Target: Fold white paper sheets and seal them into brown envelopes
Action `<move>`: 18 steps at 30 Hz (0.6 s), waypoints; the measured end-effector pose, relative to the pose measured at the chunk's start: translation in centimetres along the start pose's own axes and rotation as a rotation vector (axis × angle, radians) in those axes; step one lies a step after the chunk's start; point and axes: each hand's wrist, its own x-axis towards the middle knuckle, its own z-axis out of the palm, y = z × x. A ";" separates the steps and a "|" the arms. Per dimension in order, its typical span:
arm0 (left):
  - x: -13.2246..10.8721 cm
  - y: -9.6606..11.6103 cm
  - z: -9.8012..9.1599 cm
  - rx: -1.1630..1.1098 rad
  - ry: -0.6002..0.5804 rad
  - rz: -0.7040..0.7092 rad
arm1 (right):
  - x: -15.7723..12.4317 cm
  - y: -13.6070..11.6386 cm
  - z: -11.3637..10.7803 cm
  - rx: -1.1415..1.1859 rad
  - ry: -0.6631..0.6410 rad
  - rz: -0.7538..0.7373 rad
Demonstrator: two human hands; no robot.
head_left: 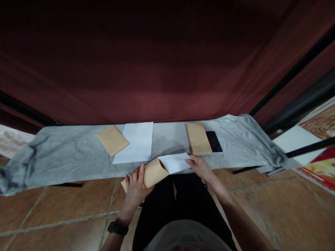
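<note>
A brown envelope (154,173) is in my left hand (136,184), whose fingers wrap over its left part at the front edge of the cloth-covered table. Its mouth gapes toward the right. A folded white paper (176,162) has its left end at that mouth, and my right hand (198,165) pinches the paper's right end. Behind my left hand, another brown envelope (112,140) overlaps a white sheet (137,142). A stack of brown envelopes (199,138) lies behind my right hand, partly over a dark phone (214,142).
Grey cloth (167,134) covers the narrow table, with bunched folds at both ends. A dark red curtain (157,80) hangs behind it. Black metal bars (295,75) slant at the right, near a white board (298,143) and a colourful printed sheet (319,169).
</note>
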 end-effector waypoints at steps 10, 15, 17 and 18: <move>0.1 0.6 0.6 -0.034 0.004 0.033 | 0.0 -1.0 -0.5 -0.302 -0.016 0.032; 0.5 2.2 0.7 -0.121 0.002 0.084 | -0.8 -1.2 2.7 -0.100 0.067 -0.033; 0.7 3.0 0.6 -0.141 0.002 0.116 | -1.2 -1.4 4.0 -0.026 0.084 -0.079; 0.8 3.3 0.5 -0.149 -0.002 0.131 | -1.3 -1.5 4.6 -0.002 0.091 -0.087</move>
